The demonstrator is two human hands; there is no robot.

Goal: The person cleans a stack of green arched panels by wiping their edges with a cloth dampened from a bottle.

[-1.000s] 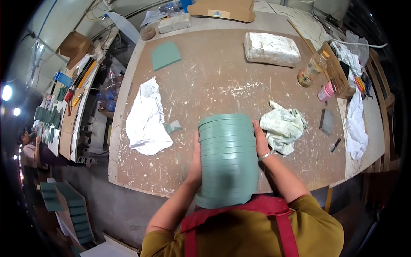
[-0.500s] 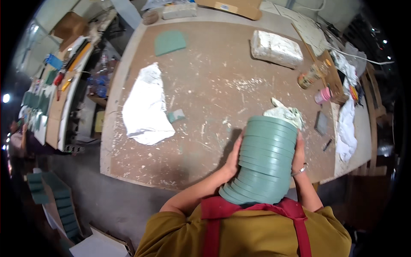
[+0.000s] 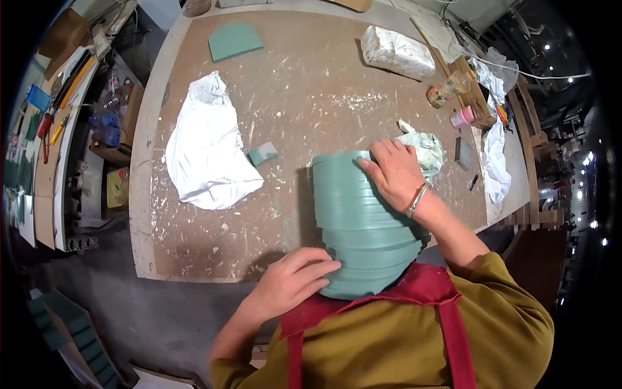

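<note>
A thick stack of green boards with curved edges (image 3: 369, 214) leans between the table's near edge and my red apron (image 3: 389, 288). The boards lie one against another, unevenly stepped in the nearer half. My right hand (image 3: 395, 172) grips the far right end of the stack, fingers over its edge and thumb on the near face. Low on the left side, my left hand (image 3: 295, 279) holds the nearer boards with bent fingers, their tips against the edges. Beside the stack's far right end lies a crumpled pale glove or cloth (image 3: 424, 152).
On the brown-topped table (image 3: 311, 84) lie a white cloth (image 3: 207, 146), a small green block (image 3: 262, 154), a green board (image 3: 234, 42) and a white wrapped block (image 3: 396, 52). At the right are a jar (image 3: 444, 94), a pink-lidded container (image 3: 462, 117) and a grey block (image 3: 462, 153).
My right hand has moved from the stack's right side up over its far end. My left hand has slid nearer, down its left side. The stack has shifted left in view.
</note>
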